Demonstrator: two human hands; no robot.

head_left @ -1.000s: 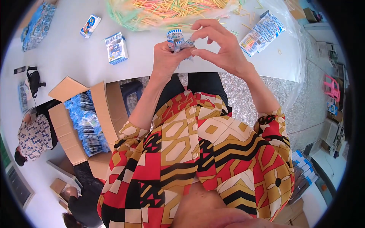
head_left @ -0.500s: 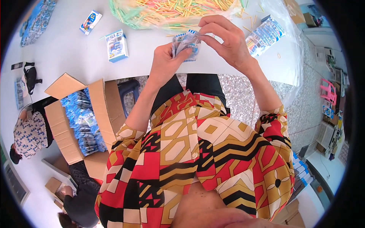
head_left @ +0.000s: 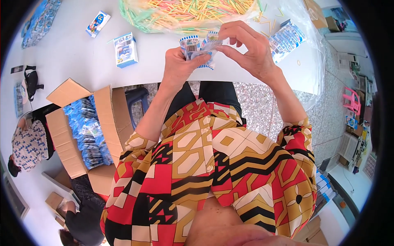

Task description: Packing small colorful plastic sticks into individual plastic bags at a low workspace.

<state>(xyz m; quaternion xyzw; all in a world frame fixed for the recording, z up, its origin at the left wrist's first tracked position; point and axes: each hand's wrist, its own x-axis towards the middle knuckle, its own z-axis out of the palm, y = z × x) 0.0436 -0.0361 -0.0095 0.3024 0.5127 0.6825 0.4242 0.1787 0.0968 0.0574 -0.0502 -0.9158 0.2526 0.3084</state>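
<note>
My left hand (head_left: 179, 67) is closed round small blue-and-white printed packets (head_left: 191, 48), thumb across their front. They fan apart at the top, one leaning left and another right. At the right one's upper corner, my right hand (head_left: 251, 51) pinches the clear wrapper between thumb and fingertips, its other fingers curled. Just beyond both hands lies a large clear bag of thin yellow, pink and green sticks (head_left: 197, 14). Right of my right hand rests a larger blue-and-white patterned bag (head_left: 287, 40). A white-and-blue printed pack (head_left: 125, 50) lies to the left of my left hand.
Another small pack (head_left: 98, 23) lies farther left on the white table (head_left: 156, 74). Below the table's edge, an open cardboard box (head_left: 65, 135) holds rows of blue packets. A blue stool (head_left: 137, 106) stands beside it. Two other people sit at the left. Loose sticks lie by the big bag.
The packets in my left hand have spread apart at the top, showing a barcode side. My right hand has shifted slightly right and still pinches one packet's corner.
</note>
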